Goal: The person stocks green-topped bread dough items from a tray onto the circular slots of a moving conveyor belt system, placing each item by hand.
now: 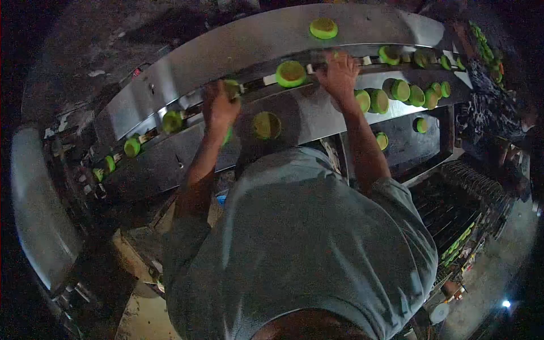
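Round green discs with brown faces sit along a narrow conveyor channel; their kind is hard to tell. My left hand (221, 107) is curled at the channel around one green disc (232, 88), its edge showing past my fingers. My right hand (340, 73) reaches over the channel with fingers stretched out, palm down, and a bit of green shows at its fingertips. Between my hands another disc (290, 74) sits in the channel. A flat brown-faced disc (266, 125) lies on the near metal ledge (300, 113), close to my left forearm.
On the far metal ledge (255, 48) lies one disc (323, 28). Several discs (400, 90) are grouped on the near ledge at right. A lower metal tray (411, 144) holds two more. Farther right stands a dark rack (447, 209). Another disc (132, 147) sits in the channel at left.
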